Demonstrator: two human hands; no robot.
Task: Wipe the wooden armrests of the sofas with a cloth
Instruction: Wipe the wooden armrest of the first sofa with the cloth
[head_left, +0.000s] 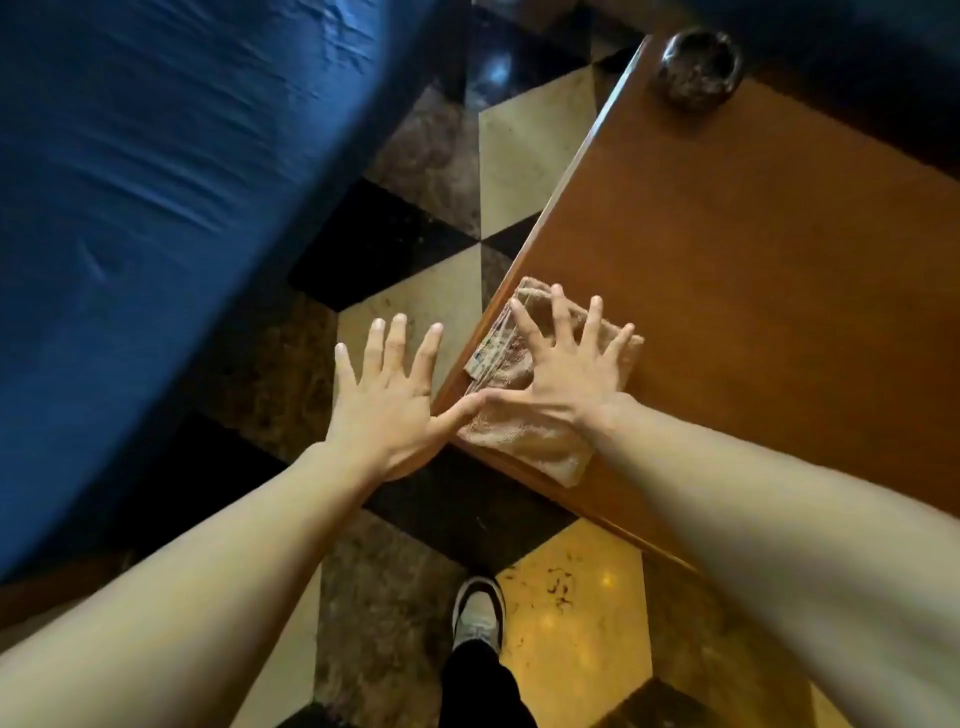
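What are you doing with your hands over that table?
A person stands beside a wooden table with both hands spread wide open. The right hand is over a folded beige cloth lying at the table's near corner, though whether it presses on it is hard to tell. The left hand is held out over the checkered floor, holding nothing. A dark round dish sits at the table's far end, and a blue sofa is on the left. No wiping of armrests has begun.
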